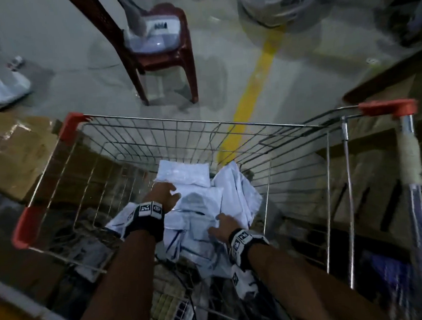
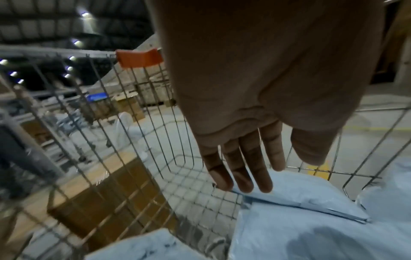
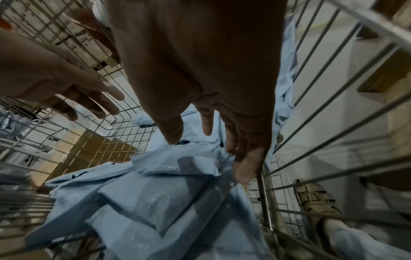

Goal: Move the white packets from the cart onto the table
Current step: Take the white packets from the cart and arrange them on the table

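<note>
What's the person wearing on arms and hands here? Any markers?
Forearms are bare, no sleeves, no gloves. Each wrist carries a black strap with white square tags printed with black fiducial-style patterns: one at the left hand, one at the right hand. A possible ring shows on the right fingers; too blurred to confirm.

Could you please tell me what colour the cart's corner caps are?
Red-orange corner caps on the cart; head view shows them best.

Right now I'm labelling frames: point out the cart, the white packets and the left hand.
cart (image 1: 192, 121), head view, far top rim wire.
white packets (image 1: 200, 205), head view, top packet's face.
left hand (image 1: 161, 193), head view, back of hand.
</note>
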{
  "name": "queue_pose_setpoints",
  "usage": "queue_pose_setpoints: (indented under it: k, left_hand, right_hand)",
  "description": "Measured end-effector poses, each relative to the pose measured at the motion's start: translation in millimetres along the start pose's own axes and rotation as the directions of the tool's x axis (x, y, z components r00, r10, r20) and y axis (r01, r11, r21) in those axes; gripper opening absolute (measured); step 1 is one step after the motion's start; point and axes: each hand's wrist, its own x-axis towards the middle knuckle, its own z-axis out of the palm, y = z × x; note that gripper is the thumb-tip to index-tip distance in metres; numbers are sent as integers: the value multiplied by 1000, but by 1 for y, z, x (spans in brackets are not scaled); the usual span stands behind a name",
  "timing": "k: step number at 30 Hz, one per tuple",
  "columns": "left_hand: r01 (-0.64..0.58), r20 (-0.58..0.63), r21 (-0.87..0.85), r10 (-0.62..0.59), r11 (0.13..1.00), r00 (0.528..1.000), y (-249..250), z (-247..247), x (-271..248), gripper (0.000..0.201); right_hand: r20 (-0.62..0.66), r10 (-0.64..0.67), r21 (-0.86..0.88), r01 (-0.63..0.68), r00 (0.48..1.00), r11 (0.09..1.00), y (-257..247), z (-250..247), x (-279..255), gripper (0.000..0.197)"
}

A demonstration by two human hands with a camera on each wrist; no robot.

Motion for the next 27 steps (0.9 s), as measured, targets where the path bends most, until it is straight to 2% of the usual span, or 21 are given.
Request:
queue_pose_setpoints:
  k: [2, 5, 6, 10, 13, 18, 21, 27]
  left_hand:
    - [-4, 13, 23, 3, 1000, 1000, 2, 7, 12, 39]
    - [-18, 39, -20, 19, 1000, 999, 4, 22, 24, 45]
    - [-23, 44, -33, 24, 999, 999, 4, 26, 26, 48]
    - [-1, 4, -79, 1, 997, 1000, -6, 37, 31, 50]
    - [38, 9, 26, -38, 999, 999, -17, 45, 26, 42]
    - [66, 101, 133, -80, 989, 992, -37, 51, 21, 35]
    - [88, 75, 140, -100, 986, 992, -41, 49, 22, 37]
    - [62, 87, 210, -82, 976, 993, -31, 62, 13, 48]
  right_hand:
    - [30, 17, -30, -16, 999, 999, -4, -1, 6, 66]
    - [9, 20, -46, -20, 1000, 999, -2, 0, 16, 43]
    - [-8, 25, -55, -25, 1000, 998, 1, 2, 20, 44]
    - [-29, 45, -4, -46, 999, 999, 9, 3, 30, 77]
    - [-34, 51, 5, -51, 998, 999, 5, -1, 31, 82]
    - [57, -44, 139, 36, 997, 990, -8, -27, 13, 69]
    - [-15, -103, 125, 105, 995, 987, -15, -52, -2, 64]
    - [-146, -127, 188, 153, 981, 970, -25, -114, -47, 41]
